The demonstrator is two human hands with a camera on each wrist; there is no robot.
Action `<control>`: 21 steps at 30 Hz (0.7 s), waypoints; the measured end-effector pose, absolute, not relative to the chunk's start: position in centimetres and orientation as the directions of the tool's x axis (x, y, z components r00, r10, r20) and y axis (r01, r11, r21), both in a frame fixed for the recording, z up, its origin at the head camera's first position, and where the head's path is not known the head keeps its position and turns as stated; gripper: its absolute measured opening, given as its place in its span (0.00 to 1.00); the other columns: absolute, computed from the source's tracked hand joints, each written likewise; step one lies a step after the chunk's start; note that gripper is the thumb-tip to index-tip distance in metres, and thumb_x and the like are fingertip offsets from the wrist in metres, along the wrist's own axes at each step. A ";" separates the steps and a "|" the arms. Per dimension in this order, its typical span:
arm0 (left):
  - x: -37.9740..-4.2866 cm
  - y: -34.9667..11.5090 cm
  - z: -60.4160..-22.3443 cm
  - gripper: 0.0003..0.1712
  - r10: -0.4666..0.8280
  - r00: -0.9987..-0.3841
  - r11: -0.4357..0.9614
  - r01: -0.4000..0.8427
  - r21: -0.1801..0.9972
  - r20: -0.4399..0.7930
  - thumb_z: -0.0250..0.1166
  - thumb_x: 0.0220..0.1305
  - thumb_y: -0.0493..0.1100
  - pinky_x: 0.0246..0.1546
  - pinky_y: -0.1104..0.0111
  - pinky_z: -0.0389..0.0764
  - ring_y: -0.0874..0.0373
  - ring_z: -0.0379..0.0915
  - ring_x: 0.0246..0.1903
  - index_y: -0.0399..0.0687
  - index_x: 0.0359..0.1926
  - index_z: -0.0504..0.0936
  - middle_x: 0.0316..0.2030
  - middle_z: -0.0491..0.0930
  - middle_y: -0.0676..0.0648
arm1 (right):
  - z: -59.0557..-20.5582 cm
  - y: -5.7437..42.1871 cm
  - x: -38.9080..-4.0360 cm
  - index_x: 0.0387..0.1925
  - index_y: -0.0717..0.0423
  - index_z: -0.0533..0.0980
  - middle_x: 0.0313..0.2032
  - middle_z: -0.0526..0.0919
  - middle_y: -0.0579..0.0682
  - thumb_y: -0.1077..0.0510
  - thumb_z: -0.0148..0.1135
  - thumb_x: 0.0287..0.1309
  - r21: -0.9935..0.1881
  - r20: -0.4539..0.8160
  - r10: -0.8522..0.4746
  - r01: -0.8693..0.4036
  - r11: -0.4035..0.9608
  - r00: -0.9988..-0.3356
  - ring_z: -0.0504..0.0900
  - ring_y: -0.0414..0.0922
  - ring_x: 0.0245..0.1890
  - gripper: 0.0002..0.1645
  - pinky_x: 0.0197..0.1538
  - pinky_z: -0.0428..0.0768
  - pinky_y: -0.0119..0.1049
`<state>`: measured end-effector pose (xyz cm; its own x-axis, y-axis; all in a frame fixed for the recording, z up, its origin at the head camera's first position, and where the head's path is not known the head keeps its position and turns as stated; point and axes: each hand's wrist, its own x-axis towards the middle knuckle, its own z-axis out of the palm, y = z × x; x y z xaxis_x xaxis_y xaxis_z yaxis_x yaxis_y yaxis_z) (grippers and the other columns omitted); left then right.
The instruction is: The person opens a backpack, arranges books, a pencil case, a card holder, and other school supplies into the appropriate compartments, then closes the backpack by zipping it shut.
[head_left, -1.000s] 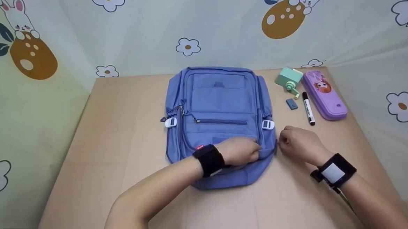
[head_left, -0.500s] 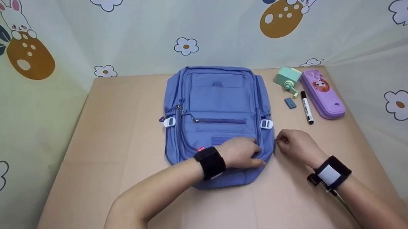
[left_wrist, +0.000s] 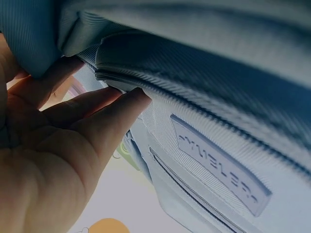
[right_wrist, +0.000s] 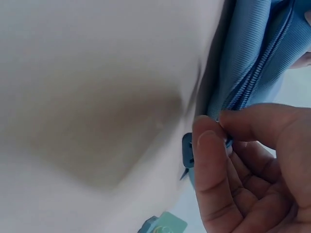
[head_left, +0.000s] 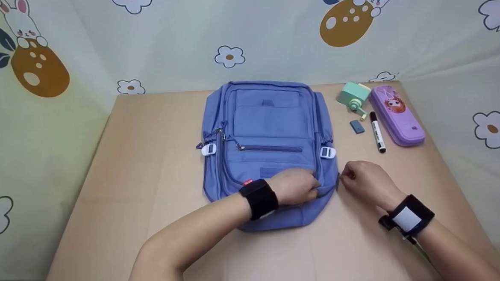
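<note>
A blue backpack (head_left: 270, 122) lies flat with its front pockets up. My left hand (head_left: 295, 186) reaches across its lower part and grips the fabric at the lower right; in the left wrist view, the fingertips (left_wrist: 138, 97) meet the cloth beside a zipper (left_wrist: 233, 126). At the bag's right side, my right hand (head_left: 370, 181) pinches a small zipper pull between thumb and forefinger. In the right wrist view, the dark tab (right_wrist: 187, 149) of that pull sticks out past the forefinger, and zipper teeth (right_wrist: 252, 77) run up from the fingertips. The slider itself is mostly hidden.
Right of the bag are a green hand-crank pencil sharpener (head_left: 354, 95), a blue-grey eraser (head_left: 357, 126), a black-and-white marker (head_left: 377, 131) and a purple pencil case (head_left: 398, 115). A flowered cloth (head_left: 176, 41) stands around the tan tabletop (head_left: 148, 163).
My right hand has shifted slightly toward me along the bag's side, still pinching the pull. The left thumb stuck out half a second ago and is now drawn in against the fabric.
</note>
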<state>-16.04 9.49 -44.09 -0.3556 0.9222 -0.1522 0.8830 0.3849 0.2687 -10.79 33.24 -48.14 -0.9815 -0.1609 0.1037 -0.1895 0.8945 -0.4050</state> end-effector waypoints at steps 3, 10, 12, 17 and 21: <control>-16.1 9.5 -44.0 0.13 0.922 -0.351 0.384 0.882 0.272 -0.163 0.58 0.74 0.44 0.39 0.64 0.78 0.56 0.74 0.35 0.45 0.36 0.86 0.28 0.74 0.49 | -47.8 33.1 -10.5 0.29 0.55 0.83 0.27 0.84 0.46 0.65 0.70 0.53 -0.398 0.094 -0.170 -0.194 0.897 -0.981 0.82 0.46 0.28 0.03 0.35 0.81 0.47; -16.1 9.6 -44.1 0.14 0.915 -0.362 0.400 0.874 0.277 -0.180 0.57 0.75 0.45 0.42 0.63 0.79 0.55 0.76 0.37 0.46 0.40 0.88 0.33 0.79 0.48 | -47.3 32.6 -9.8 0.26 0.52 0.81 0.23 0.79 0.42 0.64 0.69 0.51 -0.370 0.084 -0.199 -0.216 0.904 -0.976 0.76 0.41 0.23 0.05 0.30 0.77 0.43; -16.1 9.6 -44.1 0.14 0.914 -0.362 0.401 0.874 0.276 -0.180 0.57 0.75 0.45 0.43 0.63 0.79 0.55 0.77 0.38 0.46 0.40 0.88 0.34 0.81 0.47 | -47.2 32.4 -9.6 0.25 0.51 0.81 0.22 0.78 0.41 0.64 0.69 0.50 -0.366 0.082 -0.207 -0.223 0.904 -0.975 0.74 0.40 0.23 0.05 0.29 0.75 0.41; -16.1 9.6 -44.1 0.14 0.912 -0.370 0.406 0.871 0.277 -0.175 0.58 0.74 0.44 0.49 0.63 0.79 0.52 0.82 0.45 0.45 0.36 0.86 0.33 0.84 0.45 | -46.8 32.1 -9.1 0.24 0.50 0.80 0.21 0.76 0.40 0.64 0.67 0.49 -0.369 0.070 -0.218 -0.228 0.901 -0.973 0.72 0.39 0.22 0.06 0.28 0.74 0.40; -16.1 9.7 -44.1 0.14 0.909 -0.380 0.416 0.862 0.290 -0.172 0.58 0.74 0.43 0.57 0.64 0.77 0.50 0.81 0.55 0.45 0.29 0.81 0.31 0.85 0.44 | -46.6 32.0 -8.8 0.25 0.47 0.81 0.22 0.78 0.39 0.61 0.68 0.50 -0.359 0.063 -0.210 -0.219 0.907 -0.976 0.73 0.39 0.22 0.05 0.26 0.74 0.40</control>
<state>-16.12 9.70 -44.08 -0.3803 0.9086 -0.1725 0.8621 0.4158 0.2896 -8.78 32.03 -46.59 -0.9756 -0.2101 0.0630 -0.2186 0.9072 -0.3594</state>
